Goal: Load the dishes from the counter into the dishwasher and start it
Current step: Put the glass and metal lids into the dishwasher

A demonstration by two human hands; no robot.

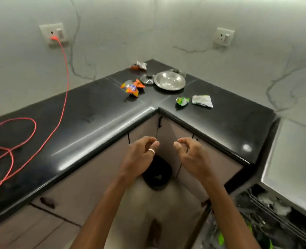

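- Both hands hover empty in front of the inner corner of the black counter (94,112), below its rounded edge: the left hand (139,157) has its fingers curled loosely toward the thumb, a ring showing, and the right hand (190,155) is likewise half-curled, holding nothing.
- A steel plate (169,81) sits deep in the corner near the walls, a small lid (147,79) touching its left rim (another dish behind it is mostly hidden).
- Crumpled wrappers lie between the plate and the counter's front edge: an orange wrapper (132,86), a green wrapper (182,101), a silver wrapper (202,101).
- An orange cable (63,83) trails across the left counter.
- The open dishwasher rack (274,218) shows at lower right, blurred.
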